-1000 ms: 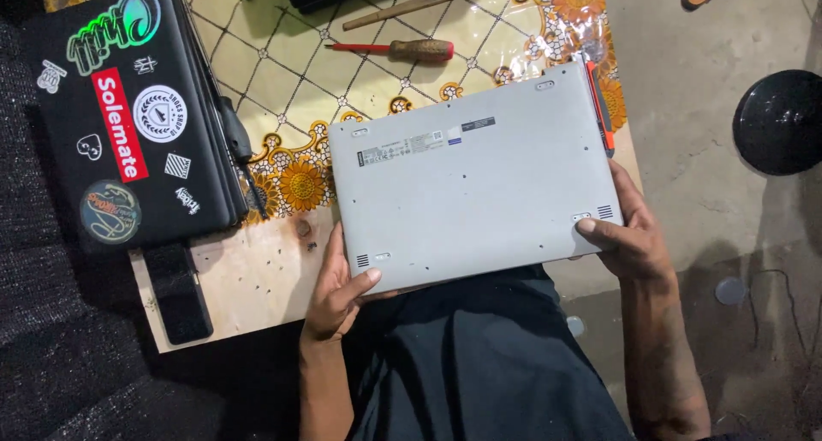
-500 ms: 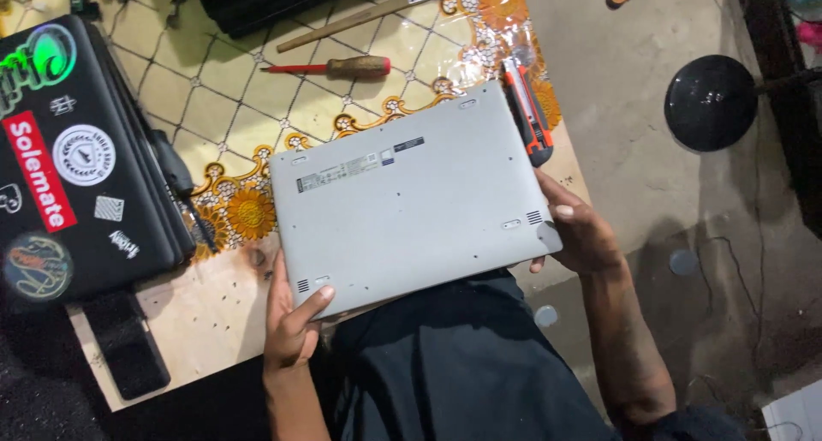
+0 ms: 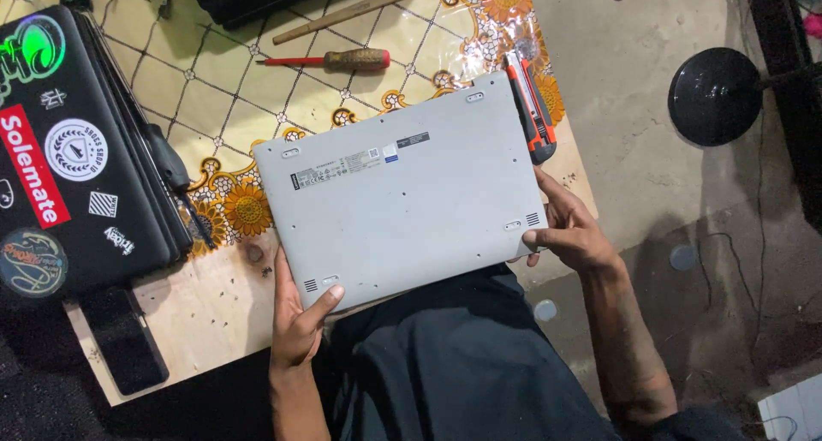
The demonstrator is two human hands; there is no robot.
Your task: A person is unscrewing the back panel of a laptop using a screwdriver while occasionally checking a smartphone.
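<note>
Gripping the upturned grey laptop (image 3: 402, 214) at opposite corners, both hands (image 3: 300, 325) hide their fingers beneath it.

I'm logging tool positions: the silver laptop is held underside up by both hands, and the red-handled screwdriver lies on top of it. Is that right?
Not quite. In the head view the screwdriver lies on the patterned table cover beyond the silver laptop, apart from it. The rest holds: left hand and right hand hold the laptop underside up.

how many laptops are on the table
2: a silver laptop lying bottom-up, held by the left hand and right hand; a black stickered laptop at the table's left edge.
</note>
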